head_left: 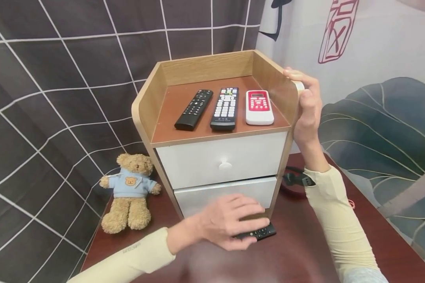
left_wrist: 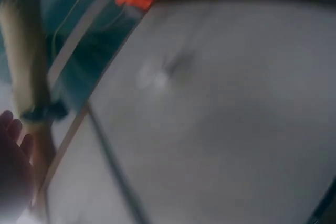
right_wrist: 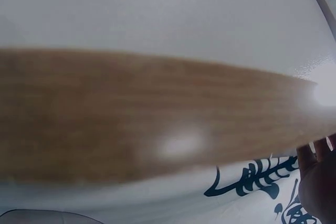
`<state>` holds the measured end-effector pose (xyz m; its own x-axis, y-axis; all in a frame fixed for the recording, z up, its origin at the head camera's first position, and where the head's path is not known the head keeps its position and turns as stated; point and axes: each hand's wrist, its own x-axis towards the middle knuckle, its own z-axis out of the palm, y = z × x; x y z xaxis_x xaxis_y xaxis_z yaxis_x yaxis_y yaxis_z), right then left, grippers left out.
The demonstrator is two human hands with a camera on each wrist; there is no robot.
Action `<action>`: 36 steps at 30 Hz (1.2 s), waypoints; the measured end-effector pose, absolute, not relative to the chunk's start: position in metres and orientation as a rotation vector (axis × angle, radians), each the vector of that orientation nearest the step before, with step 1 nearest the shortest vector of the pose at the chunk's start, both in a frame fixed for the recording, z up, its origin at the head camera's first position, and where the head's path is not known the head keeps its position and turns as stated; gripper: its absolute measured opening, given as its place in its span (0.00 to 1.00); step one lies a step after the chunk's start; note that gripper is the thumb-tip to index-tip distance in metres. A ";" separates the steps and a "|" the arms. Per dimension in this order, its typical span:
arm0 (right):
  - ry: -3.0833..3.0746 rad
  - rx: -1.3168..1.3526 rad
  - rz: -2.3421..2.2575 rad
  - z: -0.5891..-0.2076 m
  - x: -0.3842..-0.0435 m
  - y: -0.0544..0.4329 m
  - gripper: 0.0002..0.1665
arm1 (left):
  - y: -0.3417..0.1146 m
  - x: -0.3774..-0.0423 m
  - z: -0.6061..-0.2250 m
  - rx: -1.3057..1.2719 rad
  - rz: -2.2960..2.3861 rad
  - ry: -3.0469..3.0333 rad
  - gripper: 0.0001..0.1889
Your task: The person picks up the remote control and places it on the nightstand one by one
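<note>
A small cabinet with wooden sides and two white drawers (head_left: 191,167) stands on the table. My right hand (head_left: 308,106) grips the upper front corner of its right side panel (head_left: 274,88), fingers over the top edge and thumb at the front edge. In front of the lower drawer (head_left: 194,202), my left hand (head_left: 230,222) hovers with loosely extended fingers over a black remote control (head_left: 265,232), partly hiding it. The left wrist view is blurred and shows white drawer fronts (left_wrist: 220,129) with a knob. Wood edging (right_wrist: 131,114) fills much of the right wrist view.
On the cabinet top lie a slim black remote (head_left: 194,110), a black remote with white buttons (head_left: 224,110) and a white-and-red remote (head_left: 259,108). A teddy bear (head_left: 131,188) sits left of the cabinet. A dark strap or cable (head_left: 297,179) lies to its right.
</note>
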<state>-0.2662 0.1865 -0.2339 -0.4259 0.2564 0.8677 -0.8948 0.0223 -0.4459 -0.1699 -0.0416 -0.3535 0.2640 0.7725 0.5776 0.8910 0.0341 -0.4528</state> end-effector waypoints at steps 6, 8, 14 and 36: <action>-1.382 0.701 1.569 -0.234 -0.265 0.184 0.23 | -0.046 -0.163 -0.413 -1.850 -0.103 -1.761 0.28; -1.390 0.700 1.559 -0.235 -0.266 0.185 0.23 | -0.047 -0.164 -0.429 -1.870 -0.088 -1.820 0.29; -1.393 0.721 1.551 -0.236 -0.267 0.187 0.24 | -0.050 -0.167 -0.467 -1.861 -0.019 -2.021 0.29; -1.398 0.730 1.549 -0.235 -0.269 0.188 0.24 | -0.030 -0.167 -0.527 -1.400 -0.051 -2.762 0.34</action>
